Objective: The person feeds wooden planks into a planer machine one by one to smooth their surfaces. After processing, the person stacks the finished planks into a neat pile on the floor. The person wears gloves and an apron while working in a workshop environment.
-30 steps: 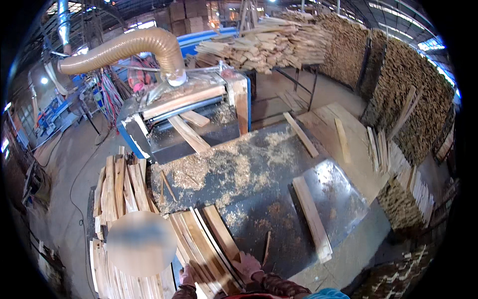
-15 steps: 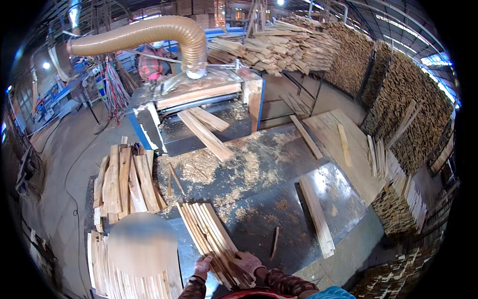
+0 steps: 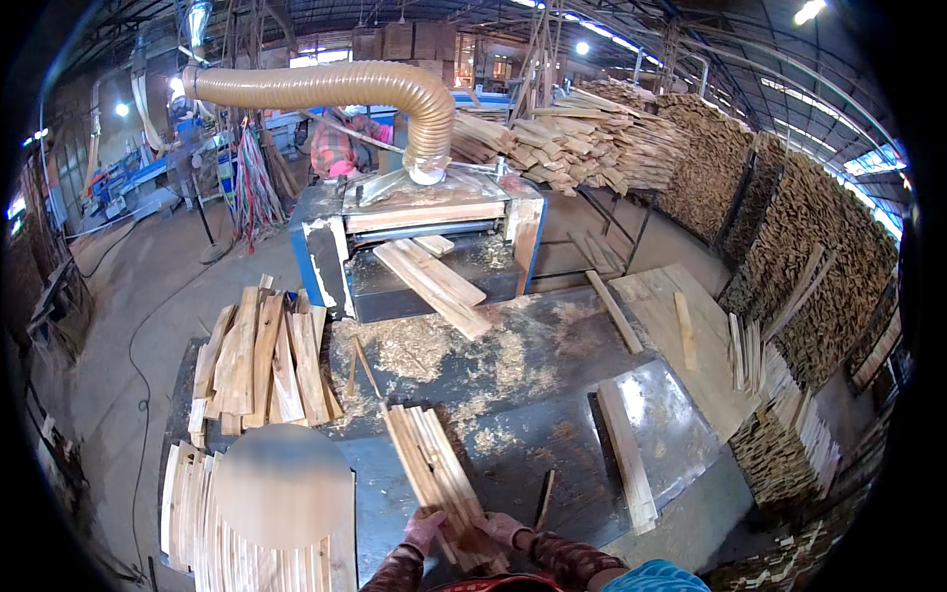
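A bundle of several long, narrow wooden boards [image 3: 434, 464] lies between my hands, its far end resting on the dark metal table [image 3: 552, 449]. My left hand [image 3: 424, 531] is closed on the bundle's left edge near its close end. On the opposite edge, my right hand [image 3: 503, 530] grips the same boards, its fingers partly hidden. Just right of that hand lies a thin dark strip of wood [image 3: 545, 498]. Farther off, pale boards [image 3: 434, 286] stick out from a planer-like machine [image 3: 424, 212] with a thick tan hose [image 3: 326, 86] on top.
Stacked boards [image 3: 261, 365] lie to the left, with a row of pale boards [image 3: 187, 503] nearer, partly behind a blurred disc. Shavings [image 3: 414, 350] litter the table. One long board [image 3: 626, 454] lies at right. Tall lumber stacks [image 3: 829, 266] stand beyond. A person [image 3: 340, 143] is behind the machine.
My view has tilted up slightly. The bundle in my hands looks narrower and more turned together. At the machine, the second board reaches farther out, and another board's end shows behind it.
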A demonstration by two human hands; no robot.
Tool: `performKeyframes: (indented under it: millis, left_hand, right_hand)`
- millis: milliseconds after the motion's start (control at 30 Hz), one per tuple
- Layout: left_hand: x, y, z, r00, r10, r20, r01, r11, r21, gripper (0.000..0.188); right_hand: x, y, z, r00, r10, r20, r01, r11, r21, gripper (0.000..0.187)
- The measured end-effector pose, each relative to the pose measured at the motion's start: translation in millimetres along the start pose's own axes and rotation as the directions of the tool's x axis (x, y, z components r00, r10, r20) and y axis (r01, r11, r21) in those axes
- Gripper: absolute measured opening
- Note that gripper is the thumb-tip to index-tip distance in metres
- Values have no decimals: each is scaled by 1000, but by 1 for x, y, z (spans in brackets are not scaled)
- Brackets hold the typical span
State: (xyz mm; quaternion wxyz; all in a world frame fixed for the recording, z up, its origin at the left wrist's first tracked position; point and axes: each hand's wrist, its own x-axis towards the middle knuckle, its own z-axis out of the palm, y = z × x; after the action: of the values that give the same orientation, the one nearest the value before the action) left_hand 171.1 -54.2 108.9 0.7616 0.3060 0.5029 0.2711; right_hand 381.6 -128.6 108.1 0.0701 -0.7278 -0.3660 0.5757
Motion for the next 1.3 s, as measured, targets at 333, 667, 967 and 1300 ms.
performKeyframes:
  millis: [333,667,967,1300]
  left_hand:
    - [13,-31,18,948,280,-149,-295,952,-86,45]
    - [-22,-92,26,908,103,-405,88,900,426,55]
    - [67,94,66,730,601,-325,-177,626,760,91]
    - [275,273,112,913,175,-369,-191,982,-8,88]
  right_hand:
    - [17,2,12,975,-216,47,221,948,-229,104]
    - [-46,28,-18,956,-161,247,204,965,-163,86]
    - [48,56,-88,938,-328,-116,348,891,292,77]
    - [109,-270,-290,555,-629,-545,469,777,-419,103]
